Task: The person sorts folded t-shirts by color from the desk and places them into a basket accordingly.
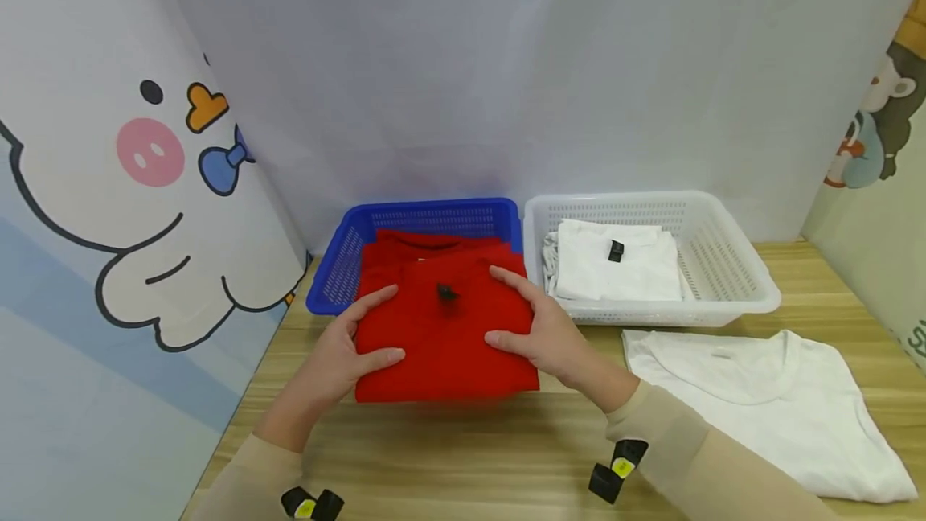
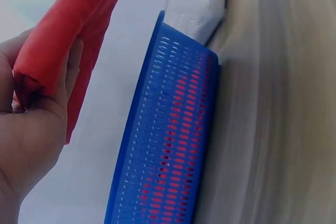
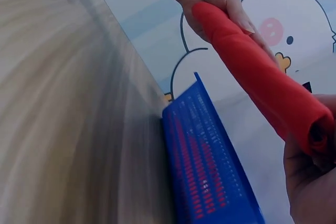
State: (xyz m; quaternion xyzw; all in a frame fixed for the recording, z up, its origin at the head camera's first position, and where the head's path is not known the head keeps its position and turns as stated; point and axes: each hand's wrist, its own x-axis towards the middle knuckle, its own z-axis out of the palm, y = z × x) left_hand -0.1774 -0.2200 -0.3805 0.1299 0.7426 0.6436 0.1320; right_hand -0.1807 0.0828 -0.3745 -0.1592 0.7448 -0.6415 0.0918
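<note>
A folded red garment (image 1: 448,352) is held up by both hands, raised over the table in front of the blue basket (image 1: 434,207). My left hand (image 1: 340,356) grips its left edge, thumb on top and fingers underneath in the left wrist view. At the opposite edge, my right hand (image 1: 546,336) grips it the same way. A small black object (image 1: 446,293) sits on the upper face of the garment. Behind it, more red clothing (image 1: 394,246) lies in the blue basket, and red cloth shows through the basket's holes in both wrist views.
To the right of the blue basket stands a white basket (image 1: 731,268) with folded white clothes (image 1: 615,272) and a small black object (image 1: 616,251) on top. A white T-shirt (image 1: 767,408) lies on the wooden table (image 1: 434,473) at the right. A pale curtain (image 1: 463,63) hangs behind.
</note>
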